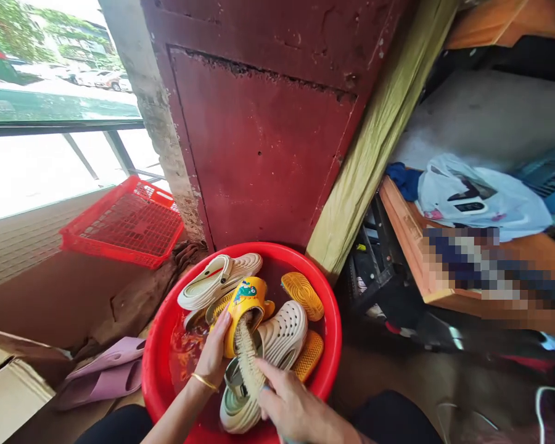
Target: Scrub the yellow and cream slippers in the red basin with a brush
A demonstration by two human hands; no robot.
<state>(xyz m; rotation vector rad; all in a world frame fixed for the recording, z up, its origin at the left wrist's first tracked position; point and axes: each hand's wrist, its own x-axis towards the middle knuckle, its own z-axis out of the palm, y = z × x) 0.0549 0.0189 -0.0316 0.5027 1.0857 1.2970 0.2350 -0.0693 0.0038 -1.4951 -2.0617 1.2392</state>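
My left hand (216, 346) is closed on the side of a yellow slipper (241, 296) that has a green cartoon figure on its strap. In my right hand (287, 394) is a scrubbing brush (248, 364) with pale bristles, its far end inside the slipper's opening. Both hands are over a red basin (333, 308) holding water. Around the slipper lie a white clog (284, 330), another white clog (203, 287) at the upper left, and a pale clog (240, 414) nearest me. More yellow slippers (304, 296) show soles at the basin's right side.
A red plastic crate (124, 222) rests at the left on cardboard. Purple slippers (108, 376) lie beside the basin. Behind it stands a dark red door (259, 154). To the right, a wooden table (407, 228) carries a plastic bag (481, 191).
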